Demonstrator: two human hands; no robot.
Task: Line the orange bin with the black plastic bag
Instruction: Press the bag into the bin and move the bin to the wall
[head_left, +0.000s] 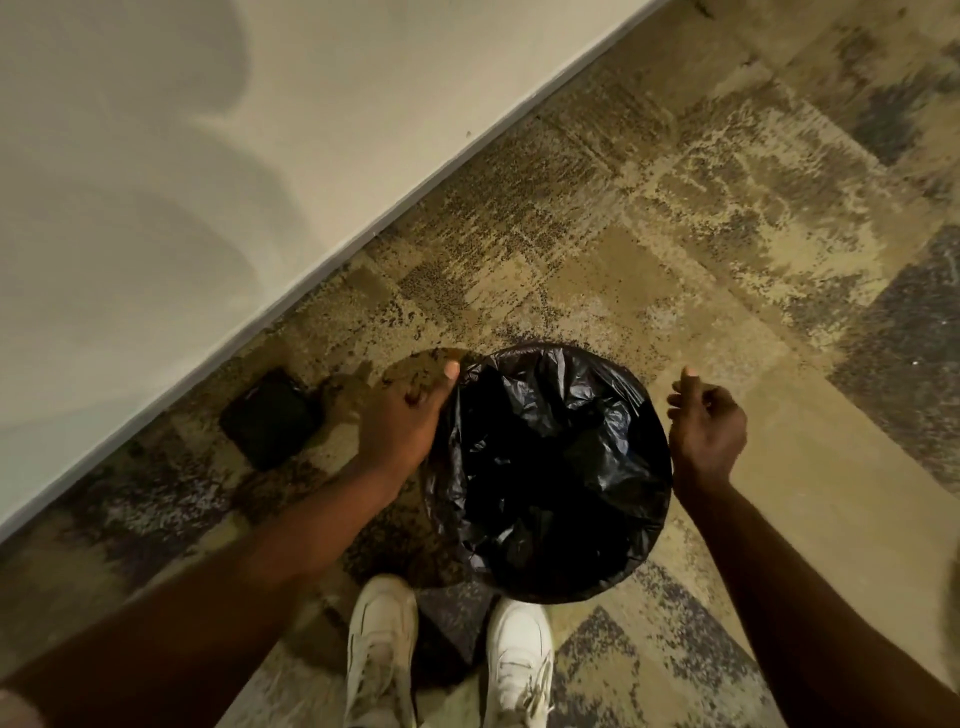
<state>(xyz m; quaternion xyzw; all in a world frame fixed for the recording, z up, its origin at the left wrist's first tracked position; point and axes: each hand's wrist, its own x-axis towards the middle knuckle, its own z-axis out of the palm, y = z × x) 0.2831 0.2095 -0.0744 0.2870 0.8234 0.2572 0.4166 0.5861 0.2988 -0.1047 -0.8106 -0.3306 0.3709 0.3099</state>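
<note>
Below, black plastic bag (550, 467) drapes rim; left hand (402, 421) touching edge, right hand (706, 431) apart.

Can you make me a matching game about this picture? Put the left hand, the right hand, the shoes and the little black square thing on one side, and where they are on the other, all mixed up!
Things:
1. left hand
2. right hand
3. white shoes
4. small black square thing

Places:
A. on the carpet near the wall
B. touching the left edge of the black plastic bag
C. just below the bag
D. beside the bag's right edge, holding nothing

Pairs: 1-B, 2-D, 3-C, 4-A
</note>
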